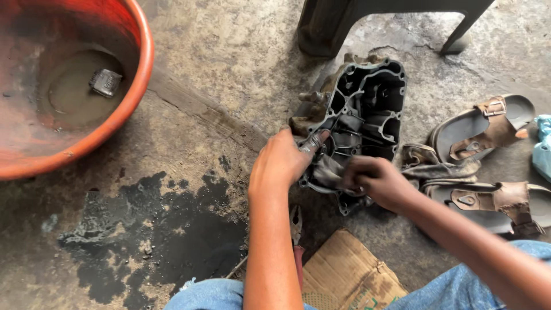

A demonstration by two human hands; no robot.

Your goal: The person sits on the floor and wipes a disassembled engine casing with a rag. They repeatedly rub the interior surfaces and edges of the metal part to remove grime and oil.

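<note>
At frame centre the left hand [281, 163] pinches a small tool against the engine cover [361, 115] on the floor while the right hand [376, 181] clutches a rag [330, 172] inside it; best to keep the cover steady and wipe firmly.

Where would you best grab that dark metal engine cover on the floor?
Probably by the outer rim of the engine cover, from its far right edge: it lies open side up, the rim is bare there, and the left hand and right hand crowd the near end.
</note>
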